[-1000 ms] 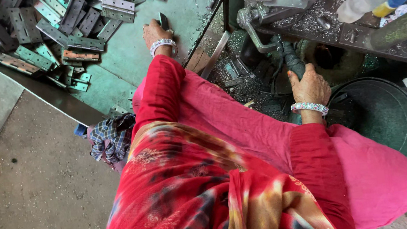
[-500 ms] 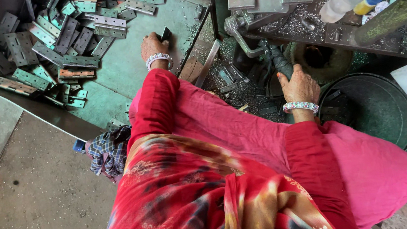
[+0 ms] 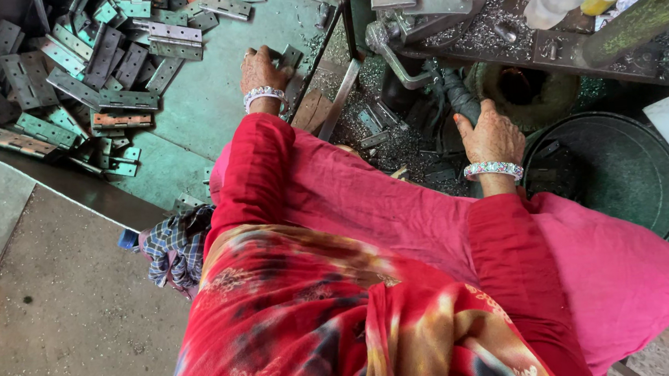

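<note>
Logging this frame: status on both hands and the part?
Left hand closed on a metal hinge plate over the green tray. Right hand gripping the dark lever handle. Hinge pile lies apart; nothing blocking.

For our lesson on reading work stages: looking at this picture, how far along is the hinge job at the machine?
Done: no pile of finished parts can be told apart, so finished work cannot be judged. In hand: the left hand grips one metal hinge on the green tray; the right hand holds the machine's dark lever handle. Left: a large heap of hinges lies on the tray.

head camera, steep downward view, close
</note>
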